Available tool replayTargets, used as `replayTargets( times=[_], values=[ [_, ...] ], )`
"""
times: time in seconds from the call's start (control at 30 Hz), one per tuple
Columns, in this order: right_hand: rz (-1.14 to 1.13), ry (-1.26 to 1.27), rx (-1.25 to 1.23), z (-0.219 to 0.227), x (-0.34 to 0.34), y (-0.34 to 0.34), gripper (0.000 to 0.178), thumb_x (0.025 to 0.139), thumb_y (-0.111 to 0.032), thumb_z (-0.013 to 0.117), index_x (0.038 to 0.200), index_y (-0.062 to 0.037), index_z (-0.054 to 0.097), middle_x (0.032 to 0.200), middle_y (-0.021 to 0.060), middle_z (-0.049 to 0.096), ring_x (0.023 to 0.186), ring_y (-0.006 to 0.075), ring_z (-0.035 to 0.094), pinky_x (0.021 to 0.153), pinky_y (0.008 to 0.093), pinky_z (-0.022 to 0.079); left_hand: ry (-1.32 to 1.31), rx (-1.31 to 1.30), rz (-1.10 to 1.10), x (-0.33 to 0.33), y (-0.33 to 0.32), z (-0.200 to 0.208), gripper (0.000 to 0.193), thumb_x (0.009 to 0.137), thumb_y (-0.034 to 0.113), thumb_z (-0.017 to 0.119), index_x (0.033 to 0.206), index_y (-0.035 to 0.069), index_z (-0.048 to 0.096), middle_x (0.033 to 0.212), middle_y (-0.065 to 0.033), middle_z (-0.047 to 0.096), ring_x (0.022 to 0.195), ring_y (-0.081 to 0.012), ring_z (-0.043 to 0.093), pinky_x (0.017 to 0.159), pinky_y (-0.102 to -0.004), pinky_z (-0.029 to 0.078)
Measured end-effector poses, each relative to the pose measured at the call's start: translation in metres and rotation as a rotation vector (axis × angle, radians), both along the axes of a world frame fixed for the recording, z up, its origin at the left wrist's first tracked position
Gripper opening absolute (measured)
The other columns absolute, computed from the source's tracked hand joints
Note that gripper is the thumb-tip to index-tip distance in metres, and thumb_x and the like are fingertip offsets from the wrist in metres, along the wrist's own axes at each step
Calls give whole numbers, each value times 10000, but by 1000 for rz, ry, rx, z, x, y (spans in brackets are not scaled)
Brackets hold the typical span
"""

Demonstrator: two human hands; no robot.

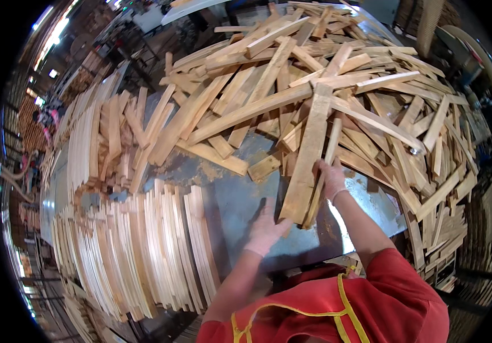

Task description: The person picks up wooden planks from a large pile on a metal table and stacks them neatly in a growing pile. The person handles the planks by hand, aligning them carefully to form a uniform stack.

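A wide wooden board (307, 157) points away from me over the metal table, its near end toward my body. Along its right side lies a narrower wooden slat (330, 150). My right hand (332, 179) is closed round the right edge of this pair, about halfway up. My left hand (266, 230) has its fingers stretched out beside the near end of the wide board. Its thumb reaches that board's lower left corner; I cannot tell how firmly it touches. Beyond both hands spreads a large jumbled heap of wooden slats (268, 71).
To my left, a neat row of slats (149, 246) stands on edge, with another stacked row (83, 143) behind it. Sawdust and a short offcut (264, 167) lie on the metal table (240, 200). A ribbed hose (428, 28) hangs at the far right.
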State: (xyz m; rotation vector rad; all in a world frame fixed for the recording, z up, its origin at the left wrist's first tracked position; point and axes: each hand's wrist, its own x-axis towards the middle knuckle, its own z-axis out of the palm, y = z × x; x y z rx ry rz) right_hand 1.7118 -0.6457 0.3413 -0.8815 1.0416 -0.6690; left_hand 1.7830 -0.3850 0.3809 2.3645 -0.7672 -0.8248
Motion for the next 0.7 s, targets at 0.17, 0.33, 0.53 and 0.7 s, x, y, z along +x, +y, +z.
replayTargets(
  times=[0.17,0.33,0.53,0.7],
  values=[
    [124,-117,331,40,-23,101,339,848,7,653,1180,3,585,916,112,647,794,252,660,702,397,573,133,-58,22,-8,40,15,1010,800,468,797,1616,20,404,1317,-265,697,1226,-401,676,1052,-456,515],
    [612,-21,214,24,-97,222,509,901,-72,672,1393,-44,544,1137,80,659,1083,208,640,938,359,547,249,-178,243,-34,155,50,834,799,370,809,1525,65,534,1225,-254,719,1160,-406,695,991,-445,540],
    [1027,341,-174,4,-57,283,784,928,-235,683,1600,-43,326,1143,228,721,1074,378,707,970,439,550,226,37,704,-99,265,14,652,912,337,757,1483,103,547,1153,-274,700,1075,-438,697,882,-523,545],
    [1455,665,-536,16,29,340,934,917,-446,674,1591,60,271,1223,374,688,1147,499,689,1004,502,532,-324,51,368,-101,297,-4,749,891,367,790,1508,40,516,1271,-204,661,1164,-375,652,992,-505,520]
  ],
)
